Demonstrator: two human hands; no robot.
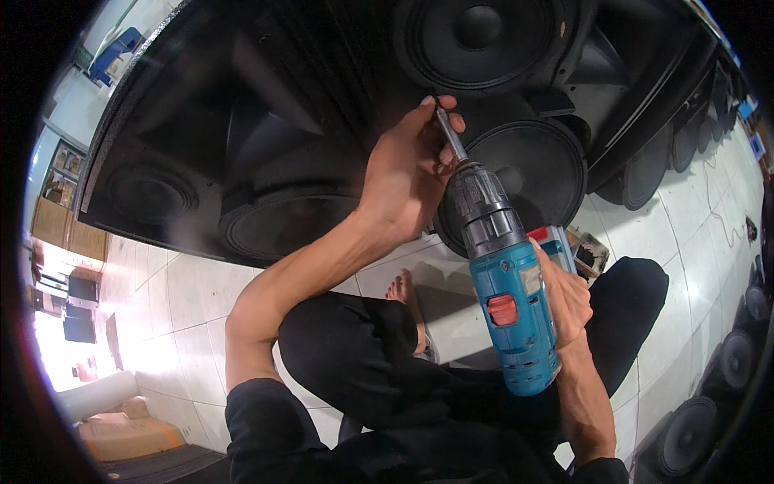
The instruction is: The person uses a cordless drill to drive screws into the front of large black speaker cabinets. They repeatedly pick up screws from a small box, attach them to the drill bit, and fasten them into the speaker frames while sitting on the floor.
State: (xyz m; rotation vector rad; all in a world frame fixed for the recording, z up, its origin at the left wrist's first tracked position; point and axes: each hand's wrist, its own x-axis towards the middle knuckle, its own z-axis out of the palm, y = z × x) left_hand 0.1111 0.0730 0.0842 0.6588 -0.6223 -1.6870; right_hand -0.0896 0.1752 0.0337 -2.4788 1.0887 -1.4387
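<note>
Right hand (567,294) grips rounded teal plastic drill (513,284).

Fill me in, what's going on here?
A person is working with a drill beside black speakers. The right hand holds the teal drill, its bit pointing away toward the speakers. The left hand has its fingers around the bit's tip; whether a screw is there is too small to tell. A large round speaker sits just behind the drill's front end.

Drill (509,294) plastic, smooth; bit (453,137) shiny metal; floor tiles (685,234) glossy.
</note>
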